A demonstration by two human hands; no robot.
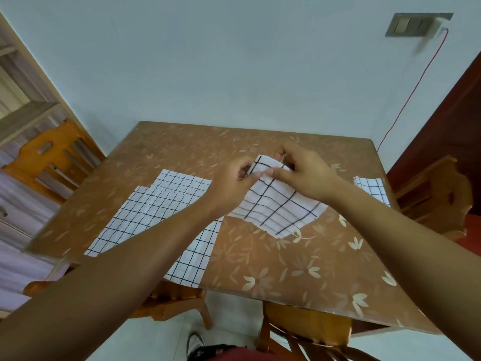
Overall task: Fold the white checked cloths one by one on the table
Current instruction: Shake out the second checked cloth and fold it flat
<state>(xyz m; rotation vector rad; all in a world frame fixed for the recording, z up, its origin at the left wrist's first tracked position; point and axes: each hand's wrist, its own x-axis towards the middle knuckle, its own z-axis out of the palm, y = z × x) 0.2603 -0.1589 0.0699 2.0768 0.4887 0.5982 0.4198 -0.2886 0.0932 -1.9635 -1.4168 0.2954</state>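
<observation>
The left hand (231, 178) and right hand (305, 175), nearly touching, each pinched the top edge of the cloth (276, 204); the rest hung below them toward the table (286, 269). Thin and limp, it would probably sag unless held by its corners.

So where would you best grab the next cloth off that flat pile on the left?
Probably at the far right corner of the flat pile, pinching only the top layer from above. The cloths lie flat on the table, so only corners lift easily, and that corner lies nearest the left hand.
</observation>
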